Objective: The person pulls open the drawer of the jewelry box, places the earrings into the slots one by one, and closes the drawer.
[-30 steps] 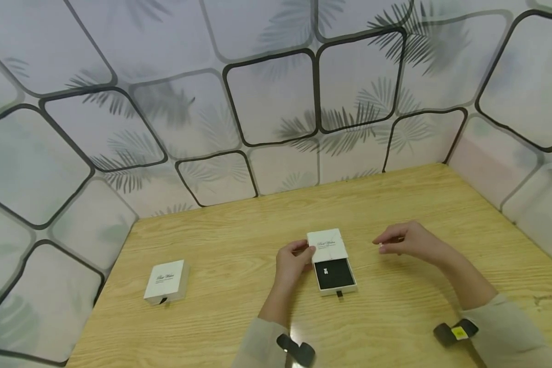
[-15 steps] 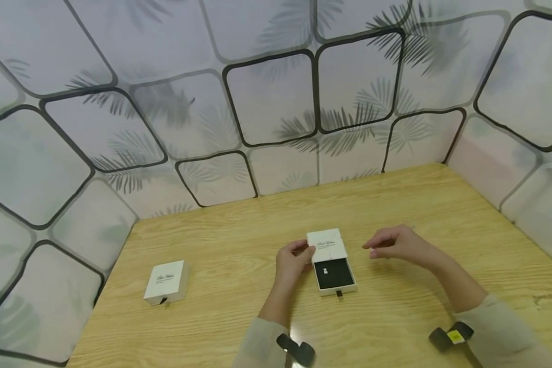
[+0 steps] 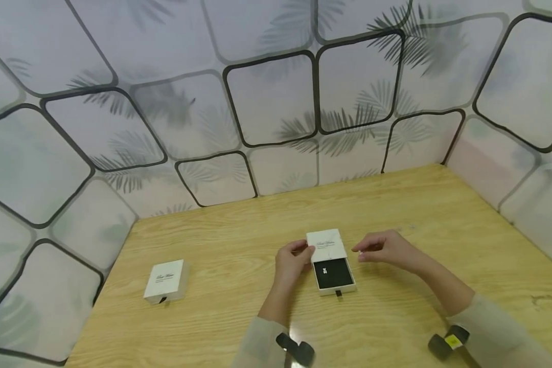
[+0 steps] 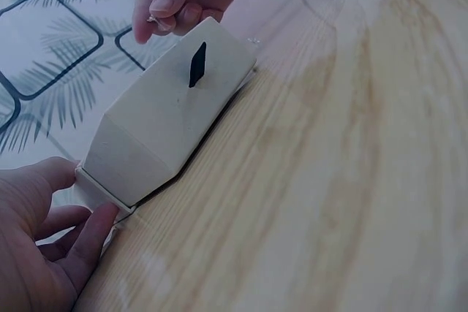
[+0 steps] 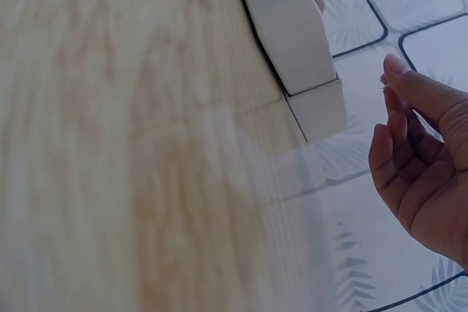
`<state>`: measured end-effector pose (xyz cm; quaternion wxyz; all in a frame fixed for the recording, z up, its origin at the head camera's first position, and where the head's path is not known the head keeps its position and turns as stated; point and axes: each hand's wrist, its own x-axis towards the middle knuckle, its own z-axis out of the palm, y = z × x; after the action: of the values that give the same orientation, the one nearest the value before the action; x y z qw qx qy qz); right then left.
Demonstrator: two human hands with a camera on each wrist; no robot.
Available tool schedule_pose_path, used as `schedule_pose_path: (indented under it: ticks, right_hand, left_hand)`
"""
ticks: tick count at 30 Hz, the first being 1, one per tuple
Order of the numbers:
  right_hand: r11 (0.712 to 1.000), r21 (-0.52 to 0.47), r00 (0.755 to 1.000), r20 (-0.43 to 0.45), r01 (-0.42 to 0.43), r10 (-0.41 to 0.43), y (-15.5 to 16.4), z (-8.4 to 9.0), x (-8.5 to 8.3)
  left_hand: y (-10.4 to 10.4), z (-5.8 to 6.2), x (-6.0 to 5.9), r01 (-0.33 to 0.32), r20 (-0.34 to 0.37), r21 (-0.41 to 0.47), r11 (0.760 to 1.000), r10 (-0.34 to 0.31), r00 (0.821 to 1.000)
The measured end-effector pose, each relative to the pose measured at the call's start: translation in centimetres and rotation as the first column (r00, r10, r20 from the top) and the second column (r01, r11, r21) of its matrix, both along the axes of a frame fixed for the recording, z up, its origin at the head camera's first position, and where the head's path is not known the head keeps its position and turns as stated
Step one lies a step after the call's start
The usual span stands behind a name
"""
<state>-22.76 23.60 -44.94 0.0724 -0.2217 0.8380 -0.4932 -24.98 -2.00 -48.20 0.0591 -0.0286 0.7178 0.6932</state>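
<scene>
My left hand (image 3: 291, 263) holds the white sleeve (image 3: 326, 244) of a small jewellery box by its left side, thumb and fingers on its edge. The drawer (image 3: 338, 291) is slid out toward me, showing a black pad (image 3: 339, 275) with a small silvery bow-shaped earring (image 3: 324, 271) on its left part. Just right of the box, my right hand (image 3: 391, 250) pinches a tiny earring (image 4: 154, 21) between thumb and index finger, the other fingers loosely bent. A thin pin shows at those fingertips in the right wrist view. A black pull tab (image 4: 197, 66) sticks out of the drawer front.
A second white box (image 3: 165, 281), closed, with black tab, stands at the left of the wooden table (image 3: 230, 245). Tiny shiny bits (image 3: 412, 226) lie behind my right hand. Patterned walls (image 3: 276, 102) border the table's back and sides.
My right hand has moved left, and slightly toward me, closer to the open box with the earring in its fingertips. My left hand and both boxes have stayed in place.
</scene>
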Motion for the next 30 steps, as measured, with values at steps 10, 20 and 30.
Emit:
schedule_pose_path:
  ticks: [10, 20, 30]
  right_hand:
    - [0.998, -0.053, 0.999, 0.024, -0.037, 0.038, -1.7, -0.4, -0.1]
    - [0.996, -0.07, 0.998, 0.012, 0.061, -0.06, -3.1, -1.2, 0.3]
    - [0.994, -0.039, 0.992, -0.069, 0.106, -0.108, -4.6, -1.1, 1.1]
  left_hand:
    - [-0.1, 0.0, -0.1, 0.012, 0.003, 0.005, 1.0, -0.012, 1.0]
    - [-0.1, 0.0, 0.0, 0.006, 0.005, -0.018, 1.0, -0.006, 1.0]
    - [-0.1, 0.1, 0.1, 0.01, -0.005, -0.014, 1.0, -0.01, 1.0]
